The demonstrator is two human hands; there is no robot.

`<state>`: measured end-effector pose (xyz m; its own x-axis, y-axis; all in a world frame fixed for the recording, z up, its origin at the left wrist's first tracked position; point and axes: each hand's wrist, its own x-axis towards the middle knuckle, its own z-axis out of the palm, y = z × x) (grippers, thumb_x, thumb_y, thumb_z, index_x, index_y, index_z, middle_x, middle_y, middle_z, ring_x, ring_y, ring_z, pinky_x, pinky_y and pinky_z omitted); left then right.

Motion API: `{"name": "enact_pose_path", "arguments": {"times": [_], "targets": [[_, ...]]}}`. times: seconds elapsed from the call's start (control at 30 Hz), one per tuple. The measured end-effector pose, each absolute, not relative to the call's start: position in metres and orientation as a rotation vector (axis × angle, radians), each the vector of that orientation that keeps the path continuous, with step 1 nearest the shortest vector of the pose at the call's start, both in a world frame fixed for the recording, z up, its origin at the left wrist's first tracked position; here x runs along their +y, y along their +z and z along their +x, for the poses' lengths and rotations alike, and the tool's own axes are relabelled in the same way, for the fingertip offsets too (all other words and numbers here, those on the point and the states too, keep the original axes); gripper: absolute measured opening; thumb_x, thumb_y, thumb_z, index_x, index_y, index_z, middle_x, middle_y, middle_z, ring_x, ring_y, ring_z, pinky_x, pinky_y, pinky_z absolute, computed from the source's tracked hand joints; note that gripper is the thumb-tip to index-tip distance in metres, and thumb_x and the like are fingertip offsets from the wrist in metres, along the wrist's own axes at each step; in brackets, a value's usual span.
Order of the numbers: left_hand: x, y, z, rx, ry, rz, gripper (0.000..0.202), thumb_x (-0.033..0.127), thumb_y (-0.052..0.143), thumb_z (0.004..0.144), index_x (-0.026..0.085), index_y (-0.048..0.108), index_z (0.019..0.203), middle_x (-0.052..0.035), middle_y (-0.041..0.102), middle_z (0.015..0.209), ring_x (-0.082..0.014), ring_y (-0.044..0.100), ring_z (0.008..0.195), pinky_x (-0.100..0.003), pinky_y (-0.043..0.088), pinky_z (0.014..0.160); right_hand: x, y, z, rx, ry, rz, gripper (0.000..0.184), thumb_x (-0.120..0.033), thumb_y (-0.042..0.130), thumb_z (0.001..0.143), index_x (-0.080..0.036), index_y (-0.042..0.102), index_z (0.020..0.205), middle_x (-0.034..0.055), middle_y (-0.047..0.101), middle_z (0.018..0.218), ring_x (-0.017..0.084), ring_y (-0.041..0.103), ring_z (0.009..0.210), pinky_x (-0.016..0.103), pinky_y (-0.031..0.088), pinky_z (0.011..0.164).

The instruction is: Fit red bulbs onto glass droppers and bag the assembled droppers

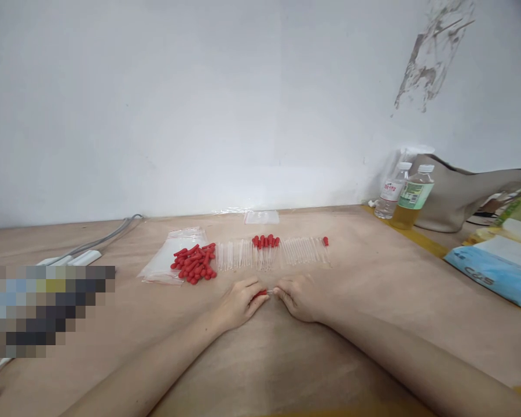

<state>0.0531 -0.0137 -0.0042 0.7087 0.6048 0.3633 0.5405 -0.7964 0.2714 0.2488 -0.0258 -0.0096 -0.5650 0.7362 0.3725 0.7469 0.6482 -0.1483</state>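
My left hand [242, 302] is closed on a red rubber dropper bulb [260, 293], its open end facing right. My right hand [298, 296] pinches a thin clear dropper tube [270, 292], mostly hidden by the fingers. Tube and bulb meet end to end between the hands; how deep the tube sits I cannot tell. Beyond my hands lies a row of clear tubes [234, 255], then several droppers with red bulbs [265, 242], then more bare tubes [304, 251]. One red-bulbed dropper [326, 241] ends the row at right. A heap of loose red bulbs [194, 265] lies to the left.
Clear zip bags [158, 263] lie partly under the heap, and another small bag [261, 217] lies by the wall. At right stand two bottles [412, 197], a grey bag [443, 200] and a blue tissue pack [490, 272]. Cables and a power strip [84, 258] are at left.
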Motion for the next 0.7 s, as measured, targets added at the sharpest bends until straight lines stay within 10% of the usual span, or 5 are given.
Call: {"name": "enact_pose_path", "arguments": {"times": [0.7], "targets": [[-0.011,-0.003,0.042,1.165,0.955,2.631,0.029,0.020,0.049,0.078,0.022,0.048,0.107,-0.0067,0.048,0.103,-0.0217,0.045,0.098,-0.037,0.038,0.084,0.071,0.027,0.252,-1.721,0.387,-1.794,0.020,-0.024,0.048,0.075,-0.011,0.062,0.080,0.0058,0.062,0.068,0.013,0.055,0.063,0.020,0.035,0.054]]}}
